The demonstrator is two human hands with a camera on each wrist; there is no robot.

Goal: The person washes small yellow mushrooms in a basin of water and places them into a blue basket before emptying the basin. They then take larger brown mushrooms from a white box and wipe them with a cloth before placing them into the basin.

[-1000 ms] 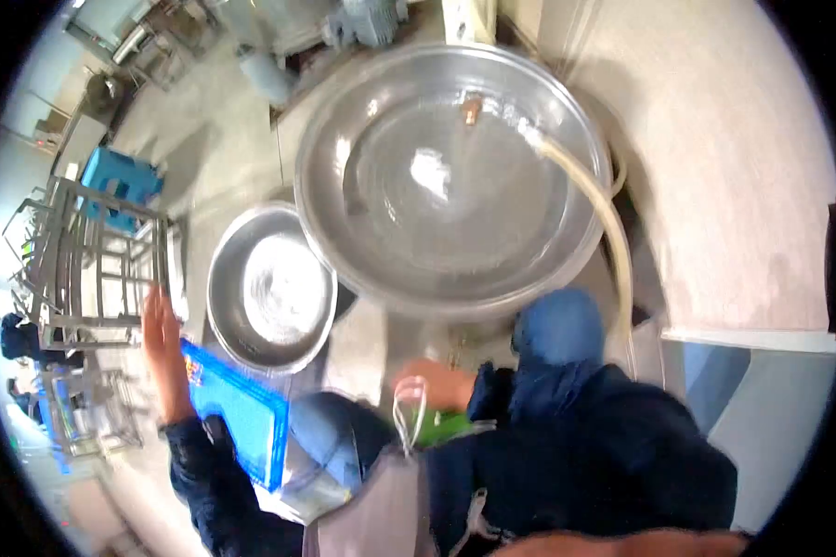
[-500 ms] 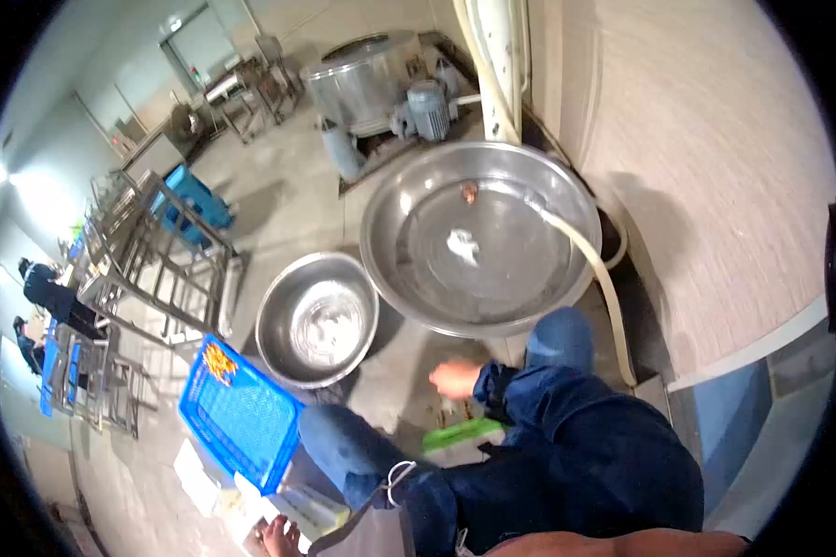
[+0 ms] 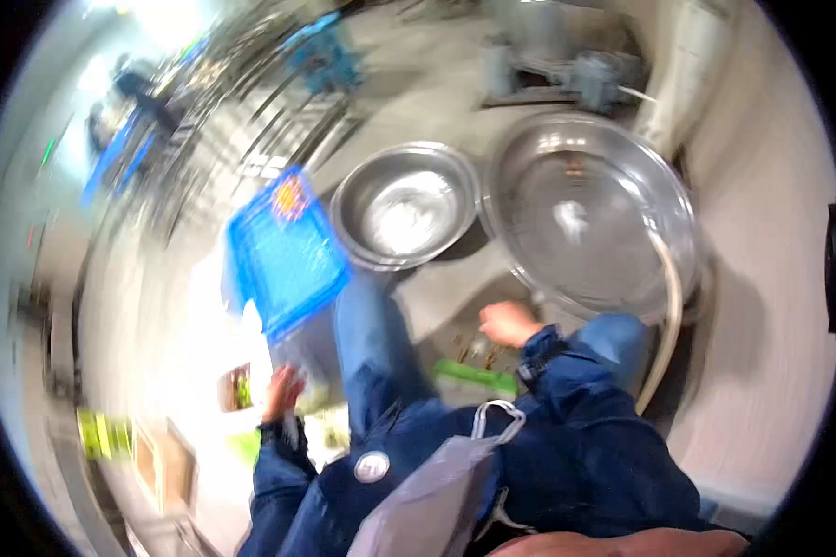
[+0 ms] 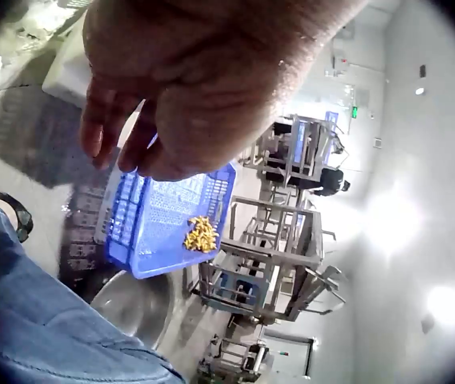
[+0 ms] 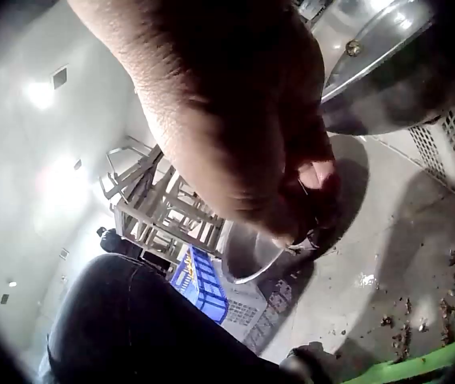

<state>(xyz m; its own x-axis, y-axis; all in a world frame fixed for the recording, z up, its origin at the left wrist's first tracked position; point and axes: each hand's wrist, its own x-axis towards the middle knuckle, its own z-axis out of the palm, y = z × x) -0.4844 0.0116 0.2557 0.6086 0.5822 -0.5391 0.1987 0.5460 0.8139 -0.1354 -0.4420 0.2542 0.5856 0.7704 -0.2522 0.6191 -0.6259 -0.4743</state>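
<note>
My left hand (image 3: 281, 393) hangs beside the left knee with its fingers loosely bent and nothing visible in it. Past its fingers in the left wrist view is a blue plastic basket (image 4: 167, 232) with a small heap of yellow-orange pieces (image 4: 201, 234) at one end. Low between my knees, my right hand (image 3: 509, 325) has its fingers curled. At its fingertips in the right wrist view shows a small dark thing (image 5: 313, 238) with thin parts, mostly covered by the fingers; its kind I cannot tell. Below that hand lies a bright green strip-like object (image 3: 476, 377).
A large steel basin (image 3: 567, 269) stands ahead right, with a pale hose (image 3: 671, 306) over its rim and a brownish piece inside. Left of it is a smaller steel basin (image 3: 367, 246). Brown scraps (image 5: 447, 312) litter the floor. Metal racks (image 4: 279, 248) stand farther off.
The head view has swung left, so the basins and basket sit farther right. My left hand was raised beside the basket and is now lower, near the knee. The right hand stays low between the knees.
</note>
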